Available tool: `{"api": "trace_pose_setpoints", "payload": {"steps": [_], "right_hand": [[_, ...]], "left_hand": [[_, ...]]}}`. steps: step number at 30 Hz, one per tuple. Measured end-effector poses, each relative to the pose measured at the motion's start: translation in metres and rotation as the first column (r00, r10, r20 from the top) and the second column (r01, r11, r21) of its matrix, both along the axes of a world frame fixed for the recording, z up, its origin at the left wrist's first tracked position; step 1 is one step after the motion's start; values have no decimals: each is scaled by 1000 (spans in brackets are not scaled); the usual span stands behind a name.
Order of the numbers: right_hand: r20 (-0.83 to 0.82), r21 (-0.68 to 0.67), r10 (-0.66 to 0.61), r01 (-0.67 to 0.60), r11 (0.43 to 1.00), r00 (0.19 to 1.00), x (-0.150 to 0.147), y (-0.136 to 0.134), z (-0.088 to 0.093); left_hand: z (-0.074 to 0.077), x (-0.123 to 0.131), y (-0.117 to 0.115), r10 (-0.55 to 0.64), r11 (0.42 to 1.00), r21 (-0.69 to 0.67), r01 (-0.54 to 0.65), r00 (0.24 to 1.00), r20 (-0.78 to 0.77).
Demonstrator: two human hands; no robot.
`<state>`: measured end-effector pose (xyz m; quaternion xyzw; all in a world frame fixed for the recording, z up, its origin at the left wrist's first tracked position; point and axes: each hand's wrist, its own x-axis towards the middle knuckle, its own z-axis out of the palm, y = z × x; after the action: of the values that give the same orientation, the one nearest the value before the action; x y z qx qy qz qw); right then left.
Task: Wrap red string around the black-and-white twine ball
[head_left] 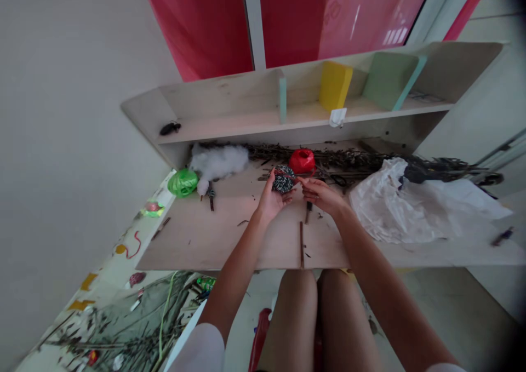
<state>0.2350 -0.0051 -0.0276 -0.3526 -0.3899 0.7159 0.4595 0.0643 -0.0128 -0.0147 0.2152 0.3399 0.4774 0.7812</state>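
Observation:
My left hand [270, 201] is wrapped round a black-and-white speckled yarn ball [283, 183] above the desk top. Across the ball runs a thin red string, and my right hand [322, 195] pinches it at the ball's right side. Just behind my hands lies a roll of red plastic string [302, 159]. Under my right hand, a short stick with a dark end [308, 212] rests on the desk. A brown twig [301, 245] points towards the front edge.
White fluffy stuffing [224, 161] and a green string roll [183, 183] are at the left. Dry twigs [349, 157] line the back below the shelf [230, 121]. A crumpled white plastic bag [390, 202] covers the right side. Branches [135, 312] litter the floor.

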Motion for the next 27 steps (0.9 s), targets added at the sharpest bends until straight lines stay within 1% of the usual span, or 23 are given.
{"api": "trace_pose_setpoints", "payload": {"steps": [5,8,12,15,19,23,27], "right_hand": [[-39,13,-7,7,1000,999,0,2,-2],[-64,38,2,0,999,998,0,3,-1],[-39,61,-6,8,998,999,0,3,1],[-37,61,-12,14,998,999,1,3,0],[-75,45,-13,16,999,997,1,3,-1],[-99,34,-7,11,999,995,1,4,-1],[-87,37,-1,4,999,996,1,4,-1]], "left_hand": [[-3,-1,2,29,999,-16,-29,1000,7],[-5,-2,2,16,1000,6,-16,1000,-3],[-4,-1,1,-8,1000,17,8,1000,-7],[-3,-1,1,-18,1000,15,18,1000,-7],[-3,-1,2,12,1000,18,-12,1000,1],[-2,-1,2,13,1000,-16,-13,1000,-6],[-2,-1,3,16,999,-42,-16,1000,-4]]}}
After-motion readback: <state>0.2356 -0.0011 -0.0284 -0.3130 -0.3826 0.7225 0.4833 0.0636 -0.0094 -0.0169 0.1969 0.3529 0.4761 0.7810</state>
